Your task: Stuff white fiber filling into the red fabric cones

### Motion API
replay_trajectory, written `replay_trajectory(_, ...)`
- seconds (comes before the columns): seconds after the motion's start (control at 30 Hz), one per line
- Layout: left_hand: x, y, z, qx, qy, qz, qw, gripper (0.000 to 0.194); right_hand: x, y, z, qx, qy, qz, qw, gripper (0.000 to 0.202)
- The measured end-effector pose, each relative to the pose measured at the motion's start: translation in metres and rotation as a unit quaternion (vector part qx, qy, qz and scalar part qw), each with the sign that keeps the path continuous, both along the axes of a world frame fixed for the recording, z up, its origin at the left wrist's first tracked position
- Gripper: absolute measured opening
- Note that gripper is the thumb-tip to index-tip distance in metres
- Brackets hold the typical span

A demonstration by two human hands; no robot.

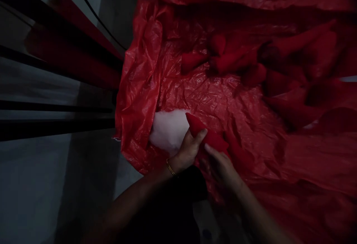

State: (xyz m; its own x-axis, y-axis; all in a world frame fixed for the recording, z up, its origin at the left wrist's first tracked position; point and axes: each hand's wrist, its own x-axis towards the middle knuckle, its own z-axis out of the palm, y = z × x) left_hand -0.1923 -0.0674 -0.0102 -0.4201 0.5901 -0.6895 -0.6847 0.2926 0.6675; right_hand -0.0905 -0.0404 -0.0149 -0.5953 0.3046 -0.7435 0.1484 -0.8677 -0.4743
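A folded red cloth piece [213,138], beside white fluffy fibre [169,128] over the crinkled red plastic sheet [192,91], is pinched by the left hand [189,150]; the right hand [224,165] seems against it, grip unclear. Pinching steadily should prevent slipping.

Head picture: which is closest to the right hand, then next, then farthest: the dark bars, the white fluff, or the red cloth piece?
1. Red cloth piece: in the left hand, by the right hand's fingertips.
2. White fluff: just left of the cloth.
3. Dark bars: farthest, over at the picture's left.
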Motion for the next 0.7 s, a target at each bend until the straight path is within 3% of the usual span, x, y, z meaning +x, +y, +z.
replay_trajectory(0.03,-0.001,0.001,0.000,0.016,0.001,0.006,1.000,0.032,-0.001,0.002,-0.003,0.024,-0.016,-0.008,1.000,0.049)
replay_trajectory(0.1,-0.005,0.006,0.001,0.053,-0.007,0.029,0.998,0.032,-0.002,0.008,-0.013,0.152,-0.045,0.023,0.987,0.042)
replay_trajectory(0.2,-0.013,0.018,0.003,0.063,-0.066,0.055,0.994,0.034,-0.001,0.015,-0.030,0.398,-0.089,0.148,0.901,0.024)
replay_trajectory(0.27,-0.020,0.026,0.001,0.022,-0.102,0.068,0.992,0.037,0.002,0.014,-0.036,0.484,-0.101,0.213,0.843,0.027)
replay_trajectory(0.3,-0.022,0.029,-0.001,-0.003,-0.112,0.079,0.991,0.038,0.003,0.012,-0.036,0.497,-0.096,0.218,0.835,0.027)
replay_trajectory(0.37,-0.026,0.032,-0.005,-0.029,-0.100,0.113,0.988,0.039,0.007,0.004,-0.030,0.463,-0.071,0.162,0.868,0.027)
replay_trajectory(0.43,-0.025,0.030,-0.008,-0.018,-0.064,0.129,0.989,0.038,0.009,-0.005,-0.020,0.345,-0.048,0.067,0.935,0.030)
replay_trajectory(0.5,-0.021,0.026,-0.008,0.002,-0.025,0.113,0.993,0.039,0.008,-0.012,-0.010,0.203,-0.037,0.003,0.978,0.037)
replay_trajectory(0.57,-0.015,0.022,-0.006,0.000,-0.002,0.092,0.996,0.040,0.003,-0.017,-0.004,0.118,-0.043,-0.032,0.992,0.048)
replay_trajectory(0.7,-0.006,0.017,-0.001,-0.012,0.067,0.048,0.997,0.041,-0.005,-0.018,-0.001,0.097,-0.050,-0.037,0.993,0.058)
